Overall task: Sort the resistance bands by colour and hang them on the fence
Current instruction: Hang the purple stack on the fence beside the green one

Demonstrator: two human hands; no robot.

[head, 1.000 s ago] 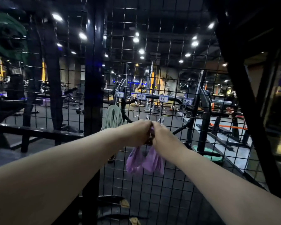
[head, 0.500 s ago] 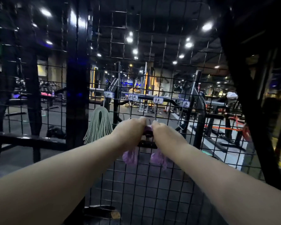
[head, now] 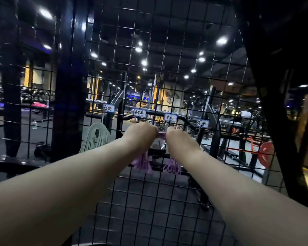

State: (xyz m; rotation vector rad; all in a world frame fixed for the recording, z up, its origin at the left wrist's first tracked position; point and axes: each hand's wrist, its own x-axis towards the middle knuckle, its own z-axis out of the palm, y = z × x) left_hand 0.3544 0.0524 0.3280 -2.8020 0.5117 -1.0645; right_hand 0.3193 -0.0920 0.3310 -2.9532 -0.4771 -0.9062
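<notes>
Dim gym, ceiling spots glaring. Far left stands a black post (head: 68, 86), and beside it green bands (head: 94, 137) hang on the wire fence (head: 164, 55). Centre now: the left hand (head: 140, 134) has its grip tight on the purple bands (head: 141, 163). The right hand (head: 178, 137), just beside it, grips the same bunch, up at the mesh under a white label (head: 170, 117). Loose ends dangle below both fists. Far right, a red weight plate (head: 266, 154) sits behind the mesh.

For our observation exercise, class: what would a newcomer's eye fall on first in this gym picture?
The left hand and right hand meet mid-frame, gripping purple bands at the black wire fence, ends dangling below. To their left, green bands hang on the fence, beneath a row of small handwritten labels.
</notes>
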